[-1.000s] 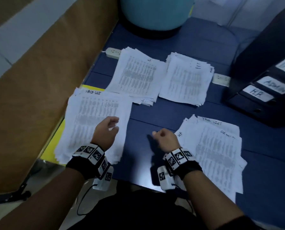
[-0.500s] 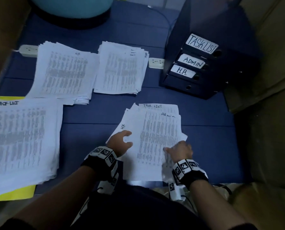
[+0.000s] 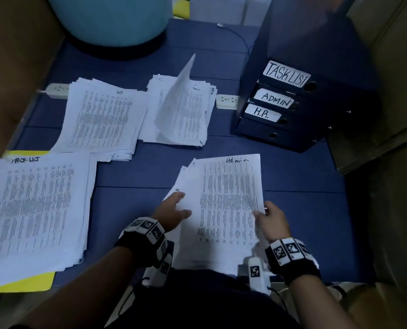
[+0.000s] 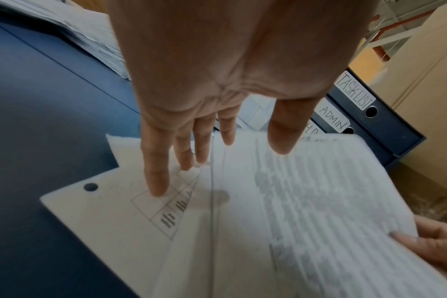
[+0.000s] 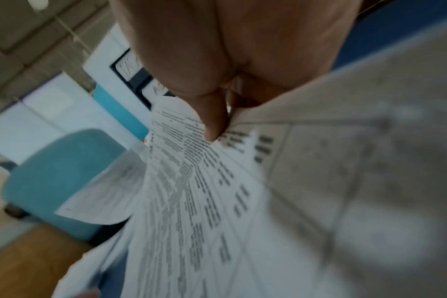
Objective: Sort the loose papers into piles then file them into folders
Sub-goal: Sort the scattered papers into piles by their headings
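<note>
A loose stack of printed sheets (image 3: 231, 200) lies in front of me on the blue table, its top sheet marked "Admin". My left hand (image 3: 174, 210) rests with straight fingers on the stack's left edge; the left wrist view shows the fingertips (image 4: 156, 189) touching paper (image 4: 293, 211). My right hand (image 3: 266, 217) pinches the top sheet's right edge, thumb (image 5: 214, 125) on the print. Three sorted piles lie beyond: task list (image 3: 36, 210) at left, HR (image 3: 103, 119), and a third pile (image 3: 193, 115) with one sheet (image 3: 176, 98) standing up.
Dark binders labelled TASKLIST (image 3: 285, 73), ADMIN (image 3: 275, 99) and H.R. (image 3: 261, 112) are stacked at the back right. A yellow folder (image 3: 19, 283) lies under the task list pile. A teal round container (image 3: 107, 17) and power strips (image 3: 226, 100) sit at the back.
Both hands moved from the task list pile to the near stack. My right hand now pinches the Admin sheet's edge. A sheet on the far right pile has lifted up on edge.
</note>
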A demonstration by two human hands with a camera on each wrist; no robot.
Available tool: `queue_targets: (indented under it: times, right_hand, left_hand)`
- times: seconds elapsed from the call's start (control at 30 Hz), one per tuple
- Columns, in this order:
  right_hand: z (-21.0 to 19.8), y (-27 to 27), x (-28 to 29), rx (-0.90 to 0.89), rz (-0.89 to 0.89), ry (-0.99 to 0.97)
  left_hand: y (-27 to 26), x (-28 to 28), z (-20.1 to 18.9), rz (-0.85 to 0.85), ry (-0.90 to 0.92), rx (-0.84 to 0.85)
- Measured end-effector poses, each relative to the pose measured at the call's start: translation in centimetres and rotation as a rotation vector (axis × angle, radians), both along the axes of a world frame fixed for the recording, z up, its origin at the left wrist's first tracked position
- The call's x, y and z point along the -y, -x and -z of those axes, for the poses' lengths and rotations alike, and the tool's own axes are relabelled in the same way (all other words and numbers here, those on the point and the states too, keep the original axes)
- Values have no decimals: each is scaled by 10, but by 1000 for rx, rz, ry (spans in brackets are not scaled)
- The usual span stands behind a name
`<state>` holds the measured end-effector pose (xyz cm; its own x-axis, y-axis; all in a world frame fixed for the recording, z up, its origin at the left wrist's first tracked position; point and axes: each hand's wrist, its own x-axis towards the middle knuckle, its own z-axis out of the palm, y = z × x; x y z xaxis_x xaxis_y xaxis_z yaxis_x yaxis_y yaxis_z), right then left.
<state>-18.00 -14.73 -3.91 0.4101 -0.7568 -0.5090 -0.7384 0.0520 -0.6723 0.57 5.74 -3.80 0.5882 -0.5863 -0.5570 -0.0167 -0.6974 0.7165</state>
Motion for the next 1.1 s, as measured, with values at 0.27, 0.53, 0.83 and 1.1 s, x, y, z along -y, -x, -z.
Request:
queue_targets:
  times: [0.27, 0.53, 0.83, 1.1]
  right_hand:
    - [-16, -6, -2, 357, 157, -202]
    - [-14, -9, -10, 183, 108, -126]
    - [-28, 16, 25, 264, 560, 127]
    - [-29, 15, 28, 298, 500, 115]
  left_hand:
    - [-12, 2, -18, -219, 160, -47]
    - [-19, -13, -18, -297, 241, 48]
    - [-32, -26, -23, -409, 180, 180]
    - [-32, -26, -28, -424, 177, 201]
